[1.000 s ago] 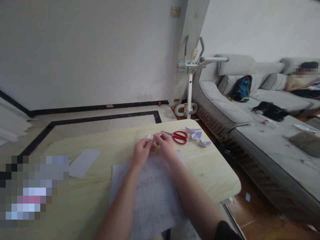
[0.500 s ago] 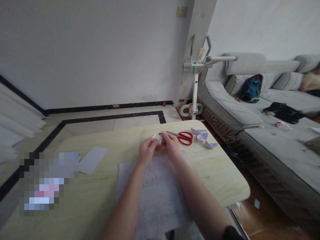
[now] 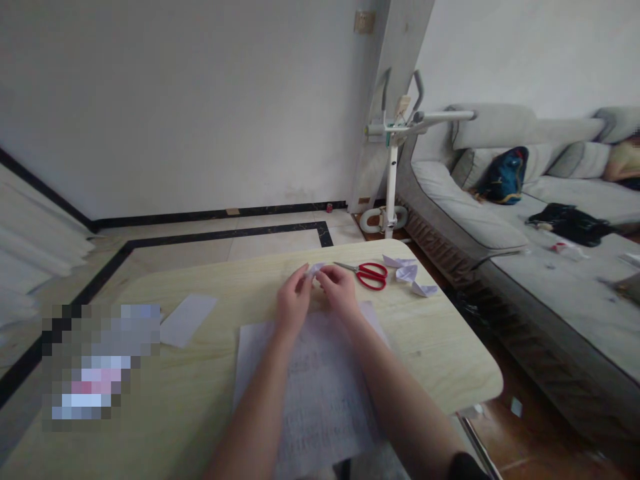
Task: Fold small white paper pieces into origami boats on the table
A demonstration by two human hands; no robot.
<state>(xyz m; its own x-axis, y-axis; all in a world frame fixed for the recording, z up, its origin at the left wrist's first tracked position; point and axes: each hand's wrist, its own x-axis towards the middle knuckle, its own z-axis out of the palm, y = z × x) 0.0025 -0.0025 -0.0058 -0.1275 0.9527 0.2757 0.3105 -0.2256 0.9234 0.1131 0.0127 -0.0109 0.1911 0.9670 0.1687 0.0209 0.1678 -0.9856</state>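
Both hands meet over the far middle of a pale wooden table. My left hand and my right hand pinch a small folded piece of white paper between their fingertips. Under my forearms lies a large printed sheet. Red-handled scissors lie just right of my right hand. Beyond them sit three small folded paper shapes.
A blank slip of paper lies on the table's left side, beside a blurred-out patch. A grey sofa with a blue bag and dark clothing stands to the right, a person lying at its far end. A white exercise machine stands behind the table.
The view has swung slightly left. My fingers have shifted on the small folded paper, which stays between both hands over the same spot on the table.
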